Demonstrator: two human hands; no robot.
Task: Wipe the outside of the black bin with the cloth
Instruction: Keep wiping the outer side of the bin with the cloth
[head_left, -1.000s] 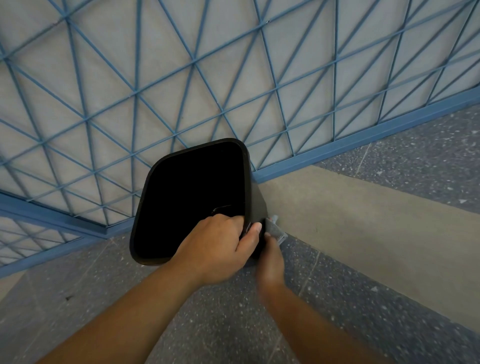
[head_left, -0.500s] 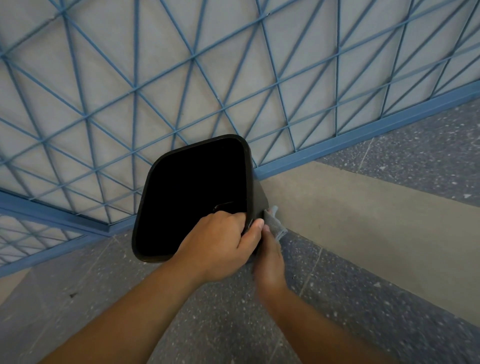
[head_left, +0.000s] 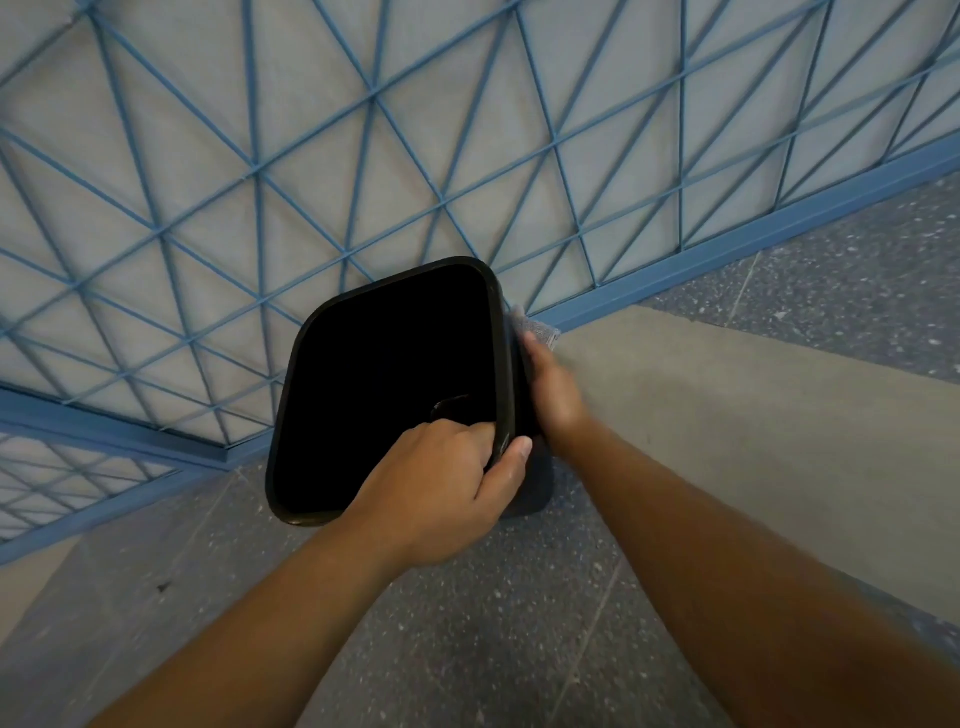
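Note:
The black bin (head_left: 311, 374) stands on the floor, seen from above with its dark inside facing me. My left hand (head_left: 441, 493) grips the bin's near right rim, fingers inside and thumb outside. My right hand (head_left: 553, 389) presses a grey cloth (head_left: 535, 325) against the bin's right outer wall, up near the far corner. Only a corner of the cloth shows beyond the fingers; the rest is hidden between hand and bin.
A blue metal lattice fence (head_left: 363, 156) with a blue base rail (head_left: 727, 254) runs right behind the bin. The floor is speckled grey stone (head_left: 467, 623) with a plain beige strip (head_left: 727, 415) to the right.
My right hand has slid the cloth along the bin's right wall, from the near lower part up to the far corner. My left hand keeps its grip on the rim.

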